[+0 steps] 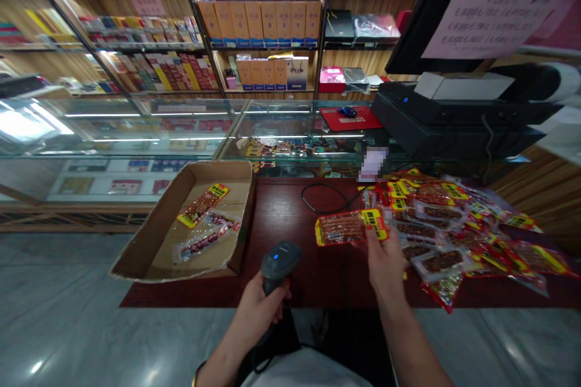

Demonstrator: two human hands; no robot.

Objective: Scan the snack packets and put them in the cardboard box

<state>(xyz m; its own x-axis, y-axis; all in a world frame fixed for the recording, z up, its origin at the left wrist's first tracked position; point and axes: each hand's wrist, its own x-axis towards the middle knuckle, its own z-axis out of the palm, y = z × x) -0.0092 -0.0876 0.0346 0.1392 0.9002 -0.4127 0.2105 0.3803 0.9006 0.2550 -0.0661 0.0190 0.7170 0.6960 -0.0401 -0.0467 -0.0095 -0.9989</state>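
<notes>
My left hand is wrapped round the handle of a dark barcode scanner, which shows a small blue light on its head. Between the thumb and fingers of my right hand is a flat snack packet with yellow ends and reddish-brown sticks behind clear plastic. It is held over the dark red tabletop, to the right of the scanner. Beside my right hand spreads a heap of similar snack packets. An open cardboard box on the left holds several packets, one of them yellow-ended.
A glass display counter runs behind the dark red table. A black cable loops on the tabletop. A monitor and dark boxy equipment stand at right, near a mouse on a red mat. Stocked shelves line the back.
</notes>
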